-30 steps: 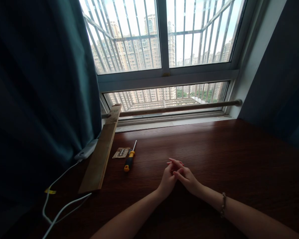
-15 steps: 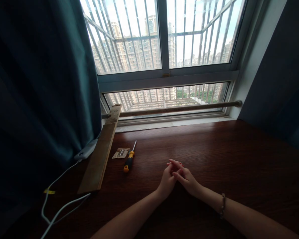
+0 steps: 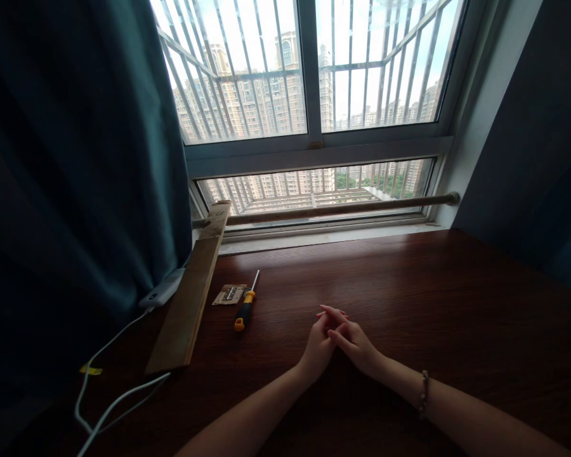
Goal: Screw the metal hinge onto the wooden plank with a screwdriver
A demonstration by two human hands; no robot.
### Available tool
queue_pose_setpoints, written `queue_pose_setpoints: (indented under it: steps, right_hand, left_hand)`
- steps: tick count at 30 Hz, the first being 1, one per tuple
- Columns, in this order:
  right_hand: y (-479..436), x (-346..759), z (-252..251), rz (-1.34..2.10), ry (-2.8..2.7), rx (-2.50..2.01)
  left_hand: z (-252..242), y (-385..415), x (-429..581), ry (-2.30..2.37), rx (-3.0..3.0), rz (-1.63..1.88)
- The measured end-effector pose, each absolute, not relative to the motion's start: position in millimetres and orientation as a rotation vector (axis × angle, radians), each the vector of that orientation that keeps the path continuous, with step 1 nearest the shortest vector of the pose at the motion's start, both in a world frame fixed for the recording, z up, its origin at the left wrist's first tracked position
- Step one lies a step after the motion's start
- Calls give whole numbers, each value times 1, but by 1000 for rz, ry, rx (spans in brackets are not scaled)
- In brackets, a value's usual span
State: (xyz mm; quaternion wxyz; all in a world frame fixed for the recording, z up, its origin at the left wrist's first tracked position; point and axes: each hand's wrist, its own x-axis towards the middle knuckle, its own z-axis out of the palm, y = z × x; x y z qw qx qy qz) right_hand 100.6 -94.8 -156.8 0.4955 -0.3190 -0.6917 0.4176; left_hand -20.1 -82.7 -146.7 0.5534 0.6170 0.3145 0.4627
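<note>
My left hand (image 3: 318,349) and my right hand (image 3: 358,348) rest together on the dark wooden table, fingers folded into each other. Both are closed, and no object shows between them; the palms are hidden. A beaded bracelet circles my right wrist. To the left of my hands lies a screwdriver (image 3: 245,310) with a black and yellow handle, its metal shaft pointing toward the window. Beside its shaft is a small brown packet (image 3: 229,294) with dark markings. Neither hand touches the screwdriver or the packet.
A long wooden board (image 3: 185,304) slants from the table up onto the rail (image 3: 333,211) by the window. A white device (image 3: 164,289) with a pale cable (image 3: 118,401) lies beside it, against the blue curtain (image 3: 124,158). The wooden table (image 3: 433,304) extends to the right.
The view has shifted very slightly, so the things appear a little further left. My hands stay clasped in the same place, and nothing on the table has moved.
</note>
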Motion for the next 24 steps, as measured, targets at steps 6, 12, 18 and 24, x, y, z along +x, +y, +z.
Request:
queue_pose_setpoints:
  steps: [6, 12, 18, 24]
  right_hand:
    - [-93, 100, -159, 1020, -1663, -774]
    - [-94, 100, -158, 1021, -1663, -769]
    - [-95, 100, -156, 1028, -1660, -768]
    - [-94, 100, -157, 1022, -1666, -766]
  left_hand:
    - [-147, -83, -20, 759, 1457, 1093]
    - [-145, -83, -20, 748, 1446, 1091]
    - [-147, -83, -20, 736, 1443, 1086]
    - [-148, -83, -21, 725, 1447, 1093]
